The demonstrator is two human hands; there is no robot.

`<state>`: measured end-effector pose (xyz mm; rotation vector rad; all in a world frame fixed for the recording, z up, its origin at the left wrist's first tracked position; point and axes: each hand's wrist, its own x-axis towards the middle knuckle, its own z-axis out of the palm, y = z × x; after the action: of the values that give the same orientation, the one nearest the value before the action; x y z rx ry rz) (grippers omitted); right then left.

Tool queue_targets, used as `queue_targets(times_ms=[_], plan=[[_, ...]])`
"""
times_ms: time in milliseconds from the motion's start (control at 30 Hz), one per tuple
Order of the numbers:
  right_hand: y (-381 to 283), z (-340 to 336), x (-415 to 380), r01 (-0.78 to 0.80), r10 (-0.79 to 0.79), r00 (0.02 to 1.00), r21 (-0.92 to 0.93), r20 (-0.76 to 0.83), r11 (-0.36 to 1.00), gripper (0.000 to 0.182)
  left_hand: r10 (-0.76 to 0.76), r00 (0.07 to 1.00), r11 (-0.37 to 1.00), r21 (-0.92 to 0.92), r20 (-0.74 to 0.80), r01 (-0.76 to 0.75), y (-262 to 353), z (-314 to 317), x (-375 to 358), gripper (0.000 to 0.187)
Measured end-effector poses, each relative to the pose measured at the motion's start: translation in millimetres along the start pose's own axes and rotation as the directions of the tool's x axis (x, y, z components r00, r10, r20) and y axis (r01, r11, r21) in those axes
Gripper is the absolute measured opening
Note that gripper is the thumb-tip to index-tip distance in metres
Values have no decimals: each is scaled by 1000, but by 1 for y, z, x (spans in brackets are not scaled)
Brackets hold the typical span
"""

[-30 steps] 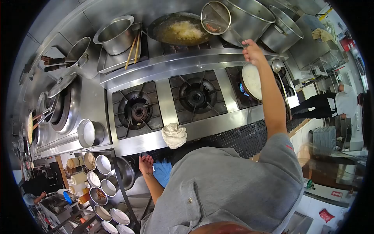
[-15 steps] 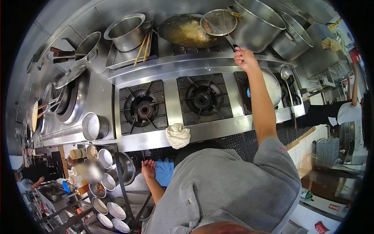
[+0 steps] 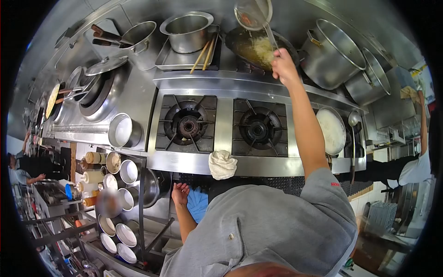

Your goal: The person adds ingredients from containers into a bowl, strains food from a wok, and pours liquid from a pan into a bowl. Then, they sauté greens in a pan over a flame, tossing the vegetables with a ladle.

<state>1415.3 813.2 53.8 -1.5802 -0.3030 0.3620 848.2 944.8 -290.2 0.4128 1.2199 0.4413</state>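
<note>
My right hand [image 3: 285, 67] is closed around the handle of a round mesh strainer [image 3: 253, 14]. Some reddish bits sit in its mesh, and liquid seems to trickle from it. The strainer is raised over the far side of a dark wok [image 3: 240, 45], where pale, frothy food [image 3: 262, 51] sits in brownish oil. Low beside my body, my left hand [image 3: 180, 194] is empty, its fingers loosely apart. Next to it is a blue cloth [image 3: 197, 206].
Tall metal pots [image 3: 333, 57] stand right of the wok. Wooden chopsticks [image 3: 203, 56] lie across a tray [image 3: 167, 63] holding another pot. A white cloth [image 3: 223, 165] rests on the stove's front edge. A pan of white liquid [image 3: 331, 131] and a ladle [image 3: 354, 119] are right. Another person [image 3: 413, 138] stands beyond.
My right hand has carried the strainer up and away from the wok's right side to above its far edge. The whole view has shifted, while my left hand stays low.
</note>
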Motion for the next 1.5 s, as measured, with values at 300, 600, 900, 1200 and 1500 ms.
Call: queue_targets(times_ms=[300,600,900,1200,1500], plan=[[-28,166,47,359,-163,931,-904,327,235,27,26,999,992,-120,-34,-30,-9,-25,2,38],[-12,174,91,82,18,989,-632,150,770,16,2,998,997,-81,-61,-7,-10,-35,4,41],[10,-20,-4,46,-65,985,121,161,992,15,-97,995,995,14,35,96,-8,-45,19,36],[33,-118,21,-151,-97,952,-719,-291,678,33,-118,993,980,159,-15,119,-6,-35,18,36],[39,-111,14,-332,298,943,-331,-151,883,12,-180,980,972,139,-85,191,-31,-65,16,37]])
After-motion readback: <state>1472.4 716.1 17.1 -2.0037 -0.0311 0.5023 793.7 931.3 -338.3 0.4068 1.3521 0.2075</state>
